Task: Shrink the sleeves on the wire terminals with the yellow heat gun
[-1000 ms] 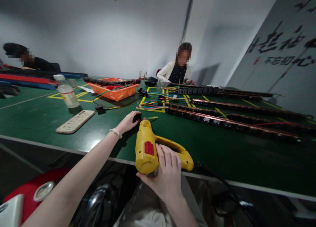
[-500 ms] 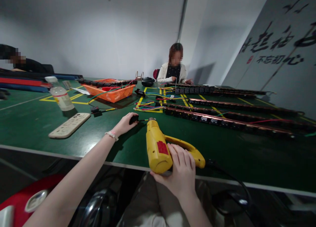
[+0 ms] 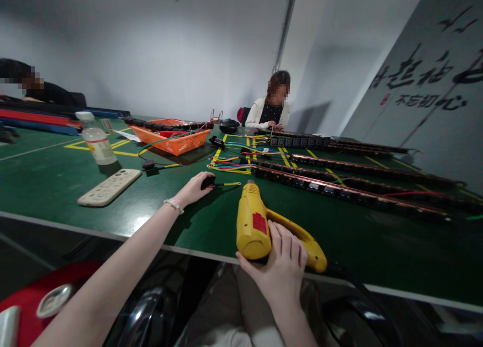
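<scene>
One yellow heat gun (image 3: 253, 226) with a red label was at the near edge of the green worktop (image 3: 151, 224), its nozzle pointing to 12 o'clock. The right hand (image 3: 283, 261), at about 4 o'clock from the gun's body, had its grip closed on the tool, thumb behind the body. A black cord (image 3: 352, 278) ran off beyond the handle.

At 10 o'clock from the gun, the left hand (image 3: 196, 188) had its grip closed on a small black part (image 3: 208, 182), mostly covered by the fingers. From that part a yellow-green wire (image 3: 228, 184) stuck out toward 3 o'clock, its tip near the nozzle.

Farther out, a phone (image 3: 109, 187) lay between 9 and 10 o'clock, with a bottle (image 3: 100, 145) standing past it. An orange basket (image 3: 177, 145) sat between 10 and 11 o'clock, and coloured wires (image 3: 228, 164) spread at 11. Long dark bars (image 3: 339, 187) stretched out around 2 o'clock. At 12 o'clock, across the worktop, sat a person (image 3: 260, 114) in a white top; another person (image 3: 56, 93), in black, leaned forward at 10.
</scene>
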Demonstrator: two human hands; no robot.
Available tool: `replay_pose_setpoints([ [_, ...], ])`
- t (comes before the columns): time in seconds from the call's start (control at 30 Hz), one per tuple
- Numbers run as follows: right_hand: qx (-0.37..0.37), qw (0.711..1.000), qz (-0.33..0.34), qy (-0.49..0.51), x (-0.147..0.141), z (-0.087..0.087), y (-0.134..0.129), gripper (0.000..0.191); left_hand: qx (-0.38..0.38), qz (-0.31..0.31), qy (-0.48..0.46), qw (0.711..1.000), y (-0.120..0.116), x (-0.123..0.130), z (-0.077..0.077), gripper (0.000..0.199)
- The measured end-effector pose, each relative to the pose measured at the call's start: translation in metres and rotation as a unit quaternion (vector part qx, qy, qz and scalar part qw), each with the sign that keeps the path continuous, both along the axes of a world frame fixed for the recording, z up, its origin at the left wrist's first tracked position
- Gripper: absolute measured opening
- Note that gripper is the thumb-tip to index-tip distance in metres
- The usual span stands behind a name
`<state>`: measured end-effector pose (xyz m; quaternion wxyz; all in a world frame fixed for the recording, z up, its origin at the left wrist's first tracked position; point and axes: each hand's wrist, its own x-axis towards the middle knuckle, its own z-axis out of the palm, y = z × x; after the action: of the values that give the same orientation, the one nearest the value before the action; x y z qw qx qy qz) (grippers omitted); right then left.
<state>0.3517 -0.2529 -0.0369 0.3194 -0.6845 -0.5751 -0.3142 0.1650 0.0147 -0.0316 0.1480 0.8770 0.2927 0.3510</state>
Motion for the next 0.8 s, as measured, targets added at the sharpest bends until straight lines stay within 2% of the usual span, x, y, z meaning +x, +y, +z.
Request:
replay_pose_setpoints([
  [0.2,-0.007,1.0,0.01,-0.003,-0.015,-0.001,-0.001,0.082,0.012,0.012,0.023,1.0,0.0,0.002,-0.001,0.045],
  [0.53,0.004,0.996,0.077,0.045,-0.045,-0.008,0.004,0.085,-0.023,0.011,0.014,1.0,-0.005,0.002,0.004,0.041],
  [0.8,0.018,0.995,0.092,0.036,-0.043,-0.009,0.005,0.085,-0.053,0.022,-0.015,0.998,-0.002,0.002,0.003,0.037],
])
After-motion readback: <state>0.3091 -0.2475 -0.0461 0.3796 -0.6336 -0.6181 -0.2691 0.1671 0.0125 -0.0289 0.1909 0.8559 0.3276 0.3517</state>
